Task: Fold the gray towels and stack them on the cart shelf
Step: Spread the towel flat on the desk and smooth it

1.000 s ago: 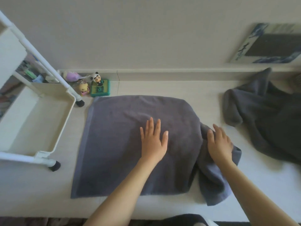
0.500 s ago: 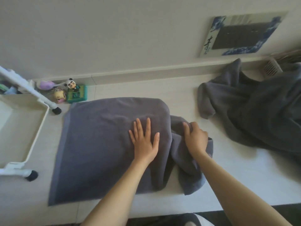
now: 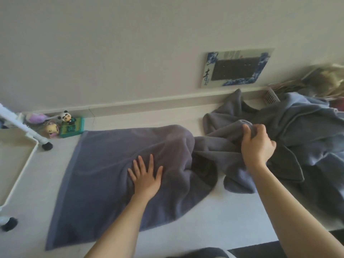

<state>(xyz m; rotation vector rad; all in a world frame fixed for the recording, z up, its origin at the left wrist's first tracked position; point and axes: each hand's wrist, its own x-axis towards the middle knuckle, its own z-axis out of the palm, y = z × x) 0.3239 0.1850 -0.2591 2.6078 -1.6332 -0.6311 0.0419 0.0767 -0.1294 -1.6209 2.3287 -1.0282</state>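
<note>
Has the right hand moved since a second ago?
Yes. The right hand went from the towel's bunched right edge toward the wall, now gripping lifted cloth.

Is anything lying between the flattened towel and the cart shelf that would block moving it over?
Nothing visible does. The towel lies right beside the cart shelf, with bare surface between. The toys sit farther back, off that path.

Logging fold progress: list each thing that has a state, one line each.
Flat gray terry towel: spread on the surface, right end bunched and lifted.
Left hand: flat, fingers straight, pressing the towel.
Right hand: fingers curled, gripping the bunched end.
Heap of gray towels: crumpled, unfolded.
White plastic cart shelf: no towel on its visible part.
</note>
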